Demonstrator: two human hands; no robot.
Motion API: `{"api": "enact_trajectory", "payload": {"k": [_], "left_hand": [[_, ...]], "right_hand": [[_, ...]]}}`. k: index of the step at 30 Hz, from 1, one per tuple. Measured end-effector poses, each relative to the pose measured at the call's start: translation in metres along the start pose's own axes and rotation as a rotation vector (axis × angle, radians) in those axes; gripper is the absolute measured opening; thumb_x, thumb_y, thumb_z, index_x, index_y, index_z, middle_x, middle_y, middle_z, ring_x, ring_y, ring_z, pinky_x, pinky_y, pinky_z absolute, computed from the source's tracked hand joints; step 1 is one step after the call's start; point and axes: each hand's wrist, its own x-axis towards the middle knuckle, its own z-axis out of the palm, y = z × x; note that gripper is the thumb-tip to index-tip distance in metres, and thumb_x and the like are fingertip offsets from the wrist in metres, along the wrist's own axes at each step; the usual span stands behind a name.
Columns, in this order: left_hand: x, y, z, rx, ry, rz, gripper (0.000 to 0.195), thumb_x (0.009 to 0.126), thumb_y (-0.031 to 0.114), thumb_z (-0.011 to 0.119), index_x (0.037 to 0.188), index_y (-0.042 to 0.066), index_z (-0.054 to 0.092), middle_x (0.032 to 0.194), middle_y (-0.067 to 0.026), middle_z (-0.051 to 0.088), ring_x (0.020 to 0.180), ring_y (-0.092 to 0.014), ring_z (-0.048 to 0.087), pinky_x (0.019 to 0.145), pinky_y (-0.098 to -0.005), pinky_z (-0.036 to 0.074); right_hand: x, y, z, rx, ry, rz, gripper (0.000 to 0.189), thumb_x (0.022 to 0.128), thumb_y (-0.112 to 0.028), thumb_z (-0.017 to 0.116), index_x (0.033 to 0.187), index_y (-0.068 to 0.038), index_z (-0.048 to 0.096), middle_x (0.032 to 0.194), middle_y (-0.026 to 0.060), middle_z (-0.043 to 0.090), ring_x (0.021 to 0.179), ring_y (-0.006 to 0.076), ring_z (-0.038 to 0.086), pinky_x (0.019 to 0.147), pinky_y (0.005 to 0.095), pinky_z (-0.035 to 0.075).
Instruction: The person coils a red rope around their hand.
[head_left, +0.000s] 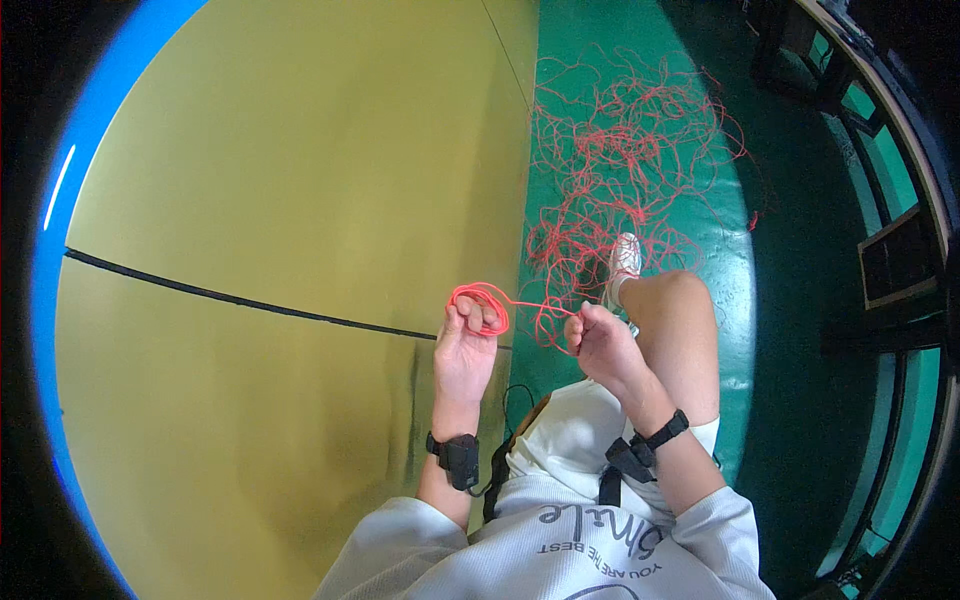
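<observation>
A small coil of red cord (504, 319) loops around the fingers of my left hand (469, 352), which is raised beside the yellow wall. From the coil, one strand runs right to my right hand (604, 341), pinched between its thumb and curled fingers. More of the cord hangs below and behind the right hand. A large loose tangle of the same red cord (615, 146) is spread over the green floor ahead, reaching back to my white shoe.
The yellow panel wall (262, 187) with a black seam (247, 301) fills the left side. My bent leg (675, 330) is at the right of the green floor (727, 270). Dark framed furniture or racks (896, 259) stand at the far right, partly in shadow.
</observation>
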Motion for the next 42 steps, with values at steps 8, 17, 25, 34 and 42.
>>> {"api": "enact_trajectory", "payload": {"k": [8,17,25,34,42], "left_hand": [[0.003,-0.021,0.002,0.156,0.167,-0.103,0.016,0.097,0.023,0.048,0.093,0.007,0.050,0.075,-0.0017,0.042,0.080,-0.019,0.048,0.079,-0.0338,0.040],[0.002,-0.036,-0.034,0.541,0.218,-0.108,0.025,0.095,0.028,0.054,0.105,0.004,0.056,0.093,-0.0082,0.063,0.088,-0.018,0.060,0.081,-0.0313,0.047],[-0.004,-0.030,0.010,0.766,0.172,-0.220,0.034,0.089,0.019,0.066,0.114,-0.002,0.056,0.103,-0.0083,0.060,0.093,-0.017,0.056,0.084,-0.0291,0.045],[0.000,-0.054,0.008,0.980,0.069,0.149,0.014,0.089,0.011,0.066,0.096,0.000,0.059,0.090,-0.0068,0.062,0.082,-0.016,0.059,0.077,-0.0282,0.048],[-0.010,-0.082,0.001,1.249,0.030,0.274,0.014,0.089,0.012,0.065,0.096,0.001,0.061,0.090,-0.0095,0.064,0.079,-0.019,0.061,0.073,-0.0312,0.051]], "right_hand": [[0.001,0.002,-0.018,-1.023,0.165,-0.590,0.023,0.087,-0.018,0.046,0.071,-0.007,0.058,0.077,0.0051,0.059,0.078,0.0216,0.051,0.082,0.0327,0.038],[0.011,0.021,0.014,-1.320,0.101,-1.039,0.014,0.084,-0.016,0.056,0.078,-0.003,0.056,0.077,0.0140,0.052,0.076,0.0353,0.051,0.067,0.0444,0.040],[0.006,0.031,0.006,-1.139,-0.085,-0.670,0.033,0.098,-0.026,0.045,0.112,0.002,0.056,0.097,0.0155,0.054,0.089,0.0287,0.055,0.082,0.0373,0.044],[0.019,0.036,-0.009,-0.686,-0.024,-0.277,0.036,0.096,-0.037,0.052,0.088,-0.002,0.060,0.076,-0.0012,0.054,0.070,0.0094,0.047,0.062,0.0247,0.039],[0.020,0.035,-0.026,-0.457,0.088,-0.050,0.043,0.093,-0.042,0.057,0.078,-0.002,0.064,0.071,-0.0018,0.056,0.055,0.0048,0.044,0.049,0.0208,0.034]]}}
